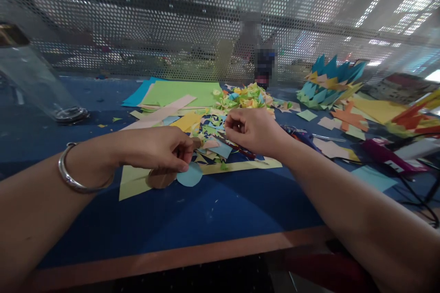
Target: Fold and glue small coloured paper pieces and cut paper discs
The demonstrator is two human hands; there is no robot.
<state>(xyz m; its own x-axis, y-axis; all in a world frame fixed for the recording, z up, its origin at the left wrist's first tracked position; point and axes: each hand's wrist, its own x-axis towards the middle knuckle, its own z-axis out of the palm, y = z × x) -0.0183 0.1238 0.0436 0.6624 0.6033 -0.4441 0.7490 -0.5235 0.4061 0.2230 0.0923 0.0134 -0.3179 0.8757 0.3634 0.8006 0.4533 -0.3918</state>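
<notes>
My left hand, with a silver bangle on the wrist, is closed, thumb against curled fingers. Just below its thumb is a light blue paper circle; whether the fingers grip it or it lies on the table, I cannot tell. Partly under that hand sits a brown round piece. Over the pile of cut paper scraps hovers my right hand, its fingers curled into a pinch, anything inside them hidden. Dark red-handled scissors or a similar tool lie partly beneath it. A pale yellow strip runs below the scraps.
Green paper sheets and a heap of small folded paper pieces are behind. At left stands a clear bottle. To the right are a blue spiky paper model and a purple glue gun with cables.
</notes>
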